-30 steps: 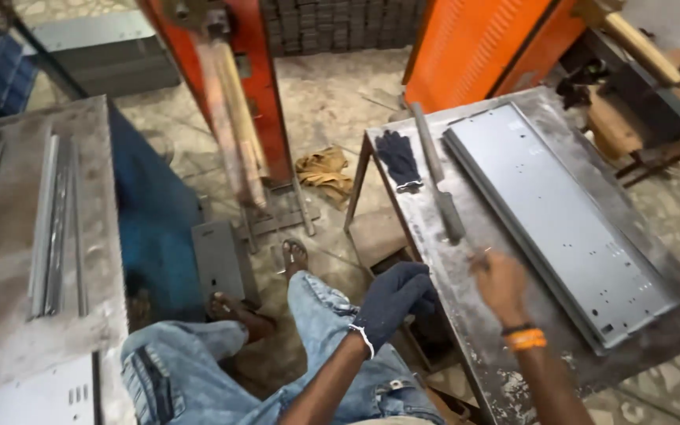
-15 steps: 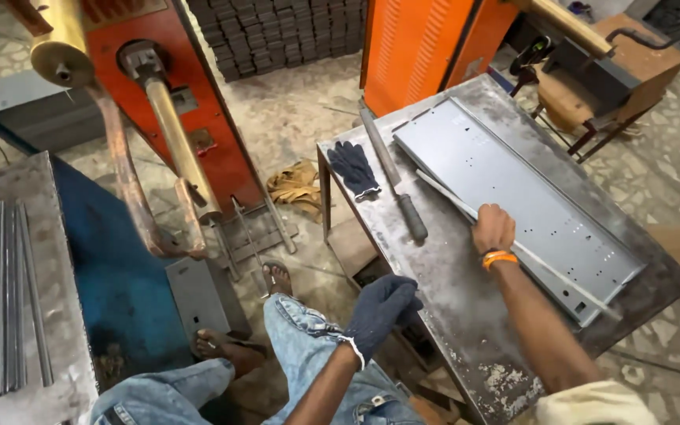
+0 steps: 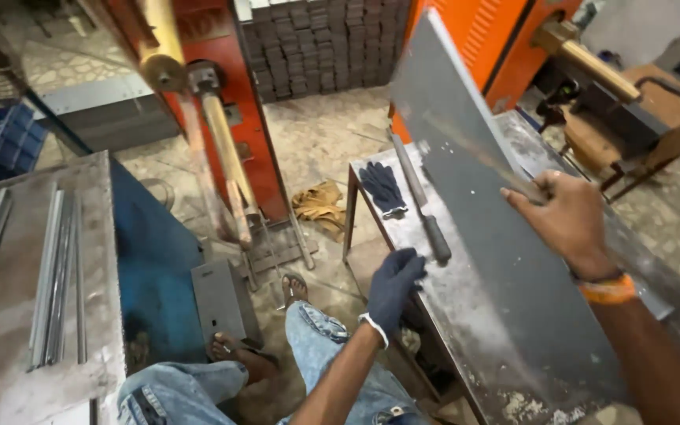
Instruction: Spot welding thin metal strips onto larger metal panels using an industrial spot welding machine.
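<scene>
My right hand (image 3: 567, 219), bare with an orange wristband, grips the near edge of a long grey sheet-metal panel (image 3: 466, 169) and holds it tilted up off the steel workbench (image 3: 466, 315). My left hand (image 3: 395, 287), in a dark blue glove, hovers with fingers apart at the bench's left edge, holding nothing. Just beyond that hand, a long metal bar with a black handle (image 3: 423, 208) lies on the bench. Further back on the bench, near its far left corner, is a spare dark blue glove (image 3: 382, 187).
An orange-red press machine (image 3: 214, 110) stands ahead with a foot pedal (image 3: 265, 252) and a tan rag (image 3: 320, 206) on the floor. A blue-sided table (image 3: 49, 291) at left carries several metal strips. Orange machines (image 3: 505, 39) and a wooden bench (image 3: 639, 110) stand behind.
My right hand has lifted the metal panel from lying flat on the bench to standing tilted on edge. My left hand has risen toward the bench edge.
</scene>
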